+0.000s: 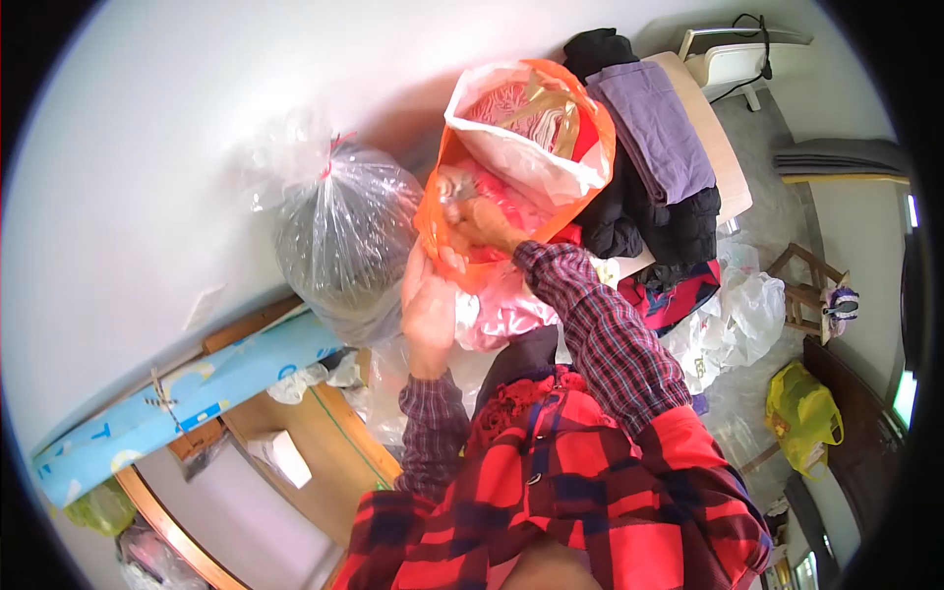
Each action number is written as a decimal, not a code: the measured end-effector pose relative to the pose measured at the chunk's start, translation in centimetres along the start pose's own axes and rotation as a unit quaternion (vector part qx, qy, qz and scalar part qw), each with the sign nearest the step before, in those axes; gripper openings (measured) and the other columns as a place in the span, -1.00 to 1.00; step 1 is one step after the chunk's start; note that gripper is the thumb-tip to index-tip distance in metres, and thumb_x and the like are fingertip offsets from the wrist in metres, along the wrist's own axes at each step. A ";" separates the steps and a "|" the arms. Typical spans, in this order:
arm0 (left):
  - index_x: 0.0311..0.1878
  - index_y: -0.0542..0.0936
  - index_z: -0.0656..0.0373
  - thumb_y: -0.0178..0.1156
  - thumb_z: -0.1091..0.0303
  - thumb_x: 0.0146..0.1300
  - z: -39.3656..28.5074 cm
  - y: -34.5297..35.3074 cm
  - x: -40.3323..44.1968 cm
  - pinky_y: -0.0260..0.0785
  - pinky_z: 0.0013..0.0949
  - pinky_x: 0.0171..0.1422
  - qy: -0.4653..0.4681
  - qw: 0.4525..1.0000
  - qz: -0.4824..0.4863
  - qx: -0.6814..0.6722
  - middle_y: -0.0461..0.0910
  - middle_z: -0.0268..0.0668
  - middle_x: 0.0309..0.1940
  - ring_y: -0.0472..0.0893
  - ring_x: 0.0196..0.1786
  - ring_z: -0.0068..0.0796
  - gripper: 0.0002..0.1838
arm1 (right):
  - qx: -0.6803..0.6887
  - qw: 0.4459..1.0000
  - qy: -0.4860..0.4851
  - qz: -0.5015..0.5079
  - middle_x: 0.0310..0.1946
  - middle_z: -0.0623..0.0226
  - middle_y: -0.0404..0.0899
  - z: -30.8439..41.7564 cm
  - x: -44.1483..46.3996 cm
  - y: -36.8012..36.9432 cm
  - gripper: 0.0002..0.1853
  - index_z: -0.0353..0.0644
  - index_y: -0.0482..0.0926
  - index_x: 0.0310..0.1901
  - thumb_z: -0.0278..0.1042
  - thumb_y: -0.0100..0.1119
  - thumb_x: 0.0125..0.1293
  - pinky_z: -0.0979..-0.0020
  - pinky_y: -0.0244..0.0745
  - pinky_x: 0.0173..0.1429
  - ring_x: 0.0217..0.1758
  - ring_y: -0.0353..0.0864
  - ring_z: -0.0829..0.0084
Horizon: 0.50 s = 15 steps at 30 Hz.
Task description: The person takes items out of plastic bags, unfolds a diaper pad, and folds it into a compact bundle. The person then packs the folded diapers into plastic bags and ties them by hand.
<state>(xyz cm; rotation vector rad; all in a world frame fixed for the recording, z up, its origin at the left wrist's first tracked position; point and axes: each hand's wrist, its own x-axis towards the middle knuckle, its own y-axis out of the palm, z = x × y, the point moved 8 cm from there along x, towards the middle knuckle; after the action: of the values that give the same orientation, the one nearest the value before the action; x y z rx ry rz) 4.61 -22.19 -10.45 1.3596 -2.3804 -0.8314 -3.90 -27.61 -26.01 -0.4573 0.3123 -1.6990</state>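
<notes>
An orange plastic bag stands open in front of me. In it are a white inner bag with pink-and-white striped cloth, and red and pink items lower down. My left hand grips the near left edge of the orange bag, its thumb and fingers closed round the plastic. Reaching inside the bag, my right hand has curled fingers beside some crinkled, clear-looking material; what they hold cannot be made out. Below the bag lies a shiny pink package.
A knotted clear bag with dark contents stands by the wall on the left. Folded purple-grey cloth lies on dark garments at the right. A blue patterned roll, white plastic bags and a yellow-green bag are around me.
</notes>
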 end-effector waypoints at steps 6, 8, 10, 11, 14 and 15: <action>0.22 0.17 0.34 0.05 0.28 0.19 0.5 -1.5 0.0 0.13 -0.36 0.08 -0.012 0.997 -0.063 0.041 0.38 -0.29 -0.31 0.36 -0.17 -0.46 -0.42 | -0.006 0.994 0.084 0.074 -0.42 0.04 0.56 0.7 0.4 -0.5 -0.81 -0.13 0.54 -0.32 -0.29 0.08 0.01 0.12 0.40 -0.24 -0.32 0.54 -0.01; 0.20 0.22 0.34 0.07 0.28 0.21 0.6 -1.6 -0.4 0.16 -0.41 0.03 -0.025 0.995 -0.086 0.040 0.41 -0.32 -0.34 0.38 -0.20 -0.51 -0.46 | -0.024 0.995 0.078 0.055 -0.42 0.07 0.53 3.1 -1.1 -3.8 -0.78 -0.23 0.50 -0.29 -0.40 0.16 -0.04 0.16 0.40 -0.24 -0.36 0.52 -0.01; 0.19 0.22 0.35 0.07 0.28 0.22 0.7 -1.8 -0.7 0.16 -0.42 0.03 -0.033 0.995 -0.089 0.039 0.41 -0.32 -0.35 0.38 -0.21 -0.51 -0.47 | 0.000 0.998 0.040 -0.048 -0.44 0.08 0.52 5.8 -2.0 -8.5 -0.78 -0.25 0.50 -0.30 -0.43 0.19 -0.05 0.19 0.40 -0.31 -0.41 0.53 0.08; 0.19 0.23 0.35 0.07 0.29 0.22 0.8 -2.1 -0.8 0.16 -0.42 0.03 -0.044 0.994 -0.094 0.043 0.42 -0.32 -0.35 0.38 -0.21 -0.52 -0.48 | 0.030 0.988 0.003 -0.150 -0.46 0.10 0.51 7.1 -2.6 -11.6 -0.78 -0.28 0.49 -0.31 -0.47 0.21 -0.06 0.22 0.40 -0.39 -0.45 0.54 0.17; 0.17 0.24 0.36 0.06 0.29 0.23 1.1 -2.3 -0.8 0.16 -0.43 0.01 -0.046 0.993 -0.101 0.046 0.42 -0.33 -0.38 0.38 -0.24 -0.54 -0.50 | -0.077 0.952 -0.025 -0.296 -0.37 0.13 0.49 9.2 -3.3 -18.8 -0.79 -0.30 0.49 -0.30 -0.55 0.21 -0.05 0.30 0.39 -0.29 -0.36 0.51 0.23; 0.17 0.24 0.36 0.06 0.29 0.23 1.2 -2.3 -0.7 0.16 -0.43 0.01 -0.044 0.993 -0.102 0.045 0.42 -0.33 -0.38 0.38 -0.24 -0.54 -0.50 | -0.099 0.934 -0.044 -0.340 -0.34 0.12 0.49 9.3 -3.4 -20.7 -0.79 -0.30 0.49 -0.29 -0.54 0.20 -0.03 0.32 0.39 -0.24 -0.31 0.50 0.23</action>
<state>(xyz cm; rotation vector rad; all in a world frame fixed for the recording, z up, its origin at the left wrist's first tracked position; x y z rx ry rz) 5.97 -22.10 -12.78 1.6565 -2.4004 -0.8608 -17.17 -20.18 -8.85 -0.8595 0.2770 -2.3215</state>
